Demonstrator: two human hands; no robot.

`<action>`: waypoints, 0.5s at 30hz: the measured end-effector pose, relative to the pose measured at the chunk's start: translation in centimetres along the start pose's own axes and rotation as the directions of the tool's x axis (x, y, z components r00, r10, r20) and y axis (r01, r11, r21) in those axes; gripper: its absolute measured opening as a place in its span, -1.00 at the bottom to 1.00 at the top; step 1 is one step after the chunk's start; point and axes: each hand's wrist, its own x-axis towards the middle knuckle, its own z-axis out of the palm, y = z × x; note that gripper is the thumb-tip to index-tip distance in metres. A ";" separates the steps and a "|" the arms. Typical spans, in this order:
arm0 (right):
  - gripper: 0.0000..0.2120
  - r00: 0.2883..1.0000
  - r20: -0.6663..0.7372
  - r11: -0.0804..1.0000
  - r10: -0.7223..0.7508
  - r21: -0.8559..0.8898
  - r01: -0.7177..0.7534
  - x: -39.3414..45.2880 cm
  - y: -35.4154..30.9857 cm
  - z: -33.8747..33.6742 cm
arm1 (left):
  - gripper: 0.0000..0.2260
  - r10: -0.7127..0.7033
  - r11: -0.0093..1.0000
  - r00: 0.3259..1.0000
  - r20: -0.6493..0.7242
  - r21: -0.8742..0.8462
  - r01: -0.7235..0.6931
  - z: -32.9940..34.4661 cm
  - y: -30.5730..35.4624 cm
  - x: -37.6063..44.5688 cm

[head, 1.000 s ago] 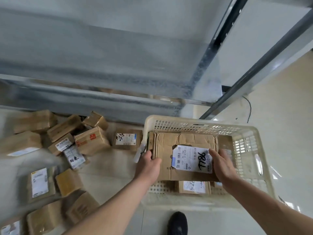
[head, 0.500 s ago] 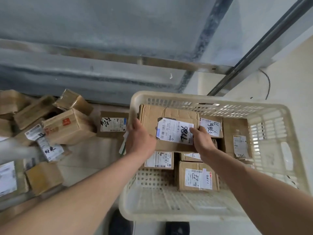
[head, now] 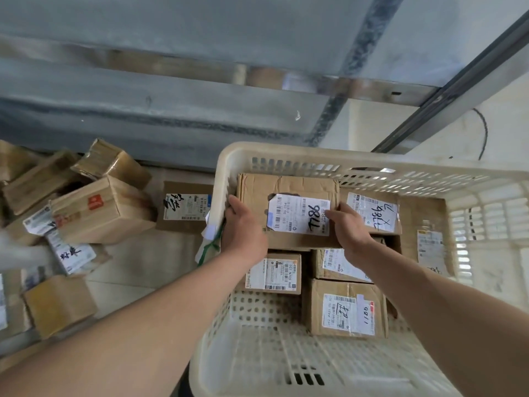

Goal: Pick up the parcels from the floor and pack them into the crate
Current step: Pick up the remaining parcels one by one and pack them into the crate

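Both of my hands grip the same cardboard parcel (head: 287, 216): my left hand (head: 243, 230) curls round its left edge and my right hand (head: 347, 230) clasps its right edge, partly over the white label marked 786. I hold it flat inside the cream plastic crate (head: 357, 164), at the far left corner, above the parcels already packed there. Just right of it lies a labelled box (head: 372, 212), and nearer to me sit a small box (head: 273, 273) and a larger one (head: 345, 309). Left of the crate, on the floor (head: 143, 262), a heap of parcels (head: 86, 207) waits beside the grey metal wall.
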 end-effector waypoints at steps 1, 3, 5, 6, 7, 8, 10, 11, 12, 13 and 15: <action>-0.79 1.000 0.001 1.000 -0.012 -0.006 0.012 0.2 0.1 0.1 | -0.17 0.004 1.000 1.000 -0.009 0.021 -0.004 0.2 0.0 0.4; -0.70 0.999 -0.003 0.998 -0.046 -0.042 0.046 0.4 0.4 0.4 | -0.18 0.090 0.990 0.994 -0.055 0.112 -0.084 0.8 0.1 1.1; -0.62 0.997 -0.012 0.992 -0.081 -0.101 0.079 0.5 1.1 0.7 | -0.22 0.212 0.944 0.974 -0.075 0.275 -0.185 1.5 0.2 1.5; -0.58 0.995 -0.022 0.988 -0.094 -0.122 0.091 0.6 1.3 0.9 | -0.24 0.256 0.907 0.965 -0.054 0.359 -0.221 1.8 0.2 1.4; -0.59 0.993 -0.036 0.985 -0.109 -0.138 0.103 0.6 1.5 1.1 | -0.24 0.289 0.863 0.957 -0.008 0.436 -0.257 2.2 0.2 1.2; -0.63 0.991 -0.053 0.981 -0.120 -0.160 0.110 0.4 1.4 1.4 | -0.24 0.307 0.819 0.950 0.050 0.494 -0.291 2.5 0.1 1.0; -0.67 0.989 -0.089 0.980 -0.119 -0.173 0.103 0.3 1.2 1.9 | -0.24 0.312 0.766 0.937 0.154 0.542 -0.344 3.0 -0.4 1.0; -0.68 0.987 -0.108 0.980 -0.120 -0.170 0.100 0.5 1.1 2.1 | -0.25 0.313 0.755 0.932 0.185 0.547 -0.362 3.1 -0.7 1.2; -0.69 0.986 -0.121 0.979 -0.119 -0.177 0.096 0.6 0.9 2.2 | -0.25 0.317 0.744 0.927 0.200 0.554 -0.373 3.1 -0.9 1.6; -0.70 0.984 -0.132 0.980 -0.117 -0.177 0.093 0.9 0.9 2.2 | -0.25 0.324 0.732 0.924 0.204 0.564 -0.382 3.0 -1.0 2.0; -0.72 0.983 -0.140 0.980 -0.119 -0.179 0.093 1.4 0.9 2.3 | -0.22 0.333 0.717 0.917 0.219 0.573 -0.397 2.9 -0.9 2.9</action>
